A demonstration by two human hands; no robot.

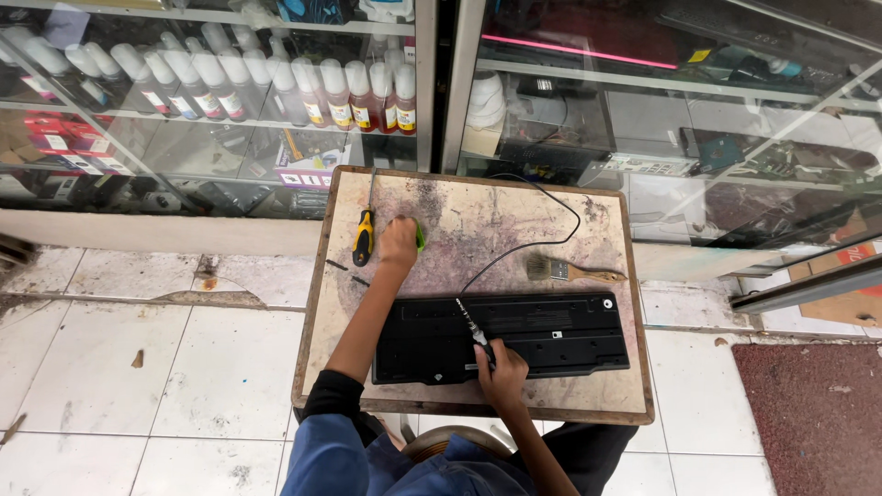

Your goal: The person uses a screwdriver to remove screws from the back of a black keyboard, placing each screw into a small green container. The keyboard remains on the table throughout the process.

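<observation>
Black plastic keyboard [514, 335], flat and rectangular, lies face-down on the worn, stained wooden table [478, 225], along the near edge and just in front of the person. Its underside shows a plain dark shell with small labels and a pale round mark at the far right corner. A thin black cable [542, 234] leaves its back edge and loops across the tabletop.

The right hand [501, 367] is closed around a slim metal-shafted screwdriver [471, 323], tip angled down onto the keyboard's back. The left hand [398, 241] reaches far up the table and rests over a small green object [420, 237], mostly hidden — whether the fingers pinch it or only cover it I cannot tell. Just beside that hand lies a yellow-and-black-handled screwdriver [364, 237], and two small dark screws [346, 272] sit loose near the left edge.

Risks, as I judge them: with the left hand away, nothing steadies the keyboard, so a slanted driver could slip out of a screw head and gouge the plastic. The loose screws could roll off the table — the tiled floor would swallow them. The wooden-handled paintbrush [570, 270] lies apart, out of the way.
</observation>
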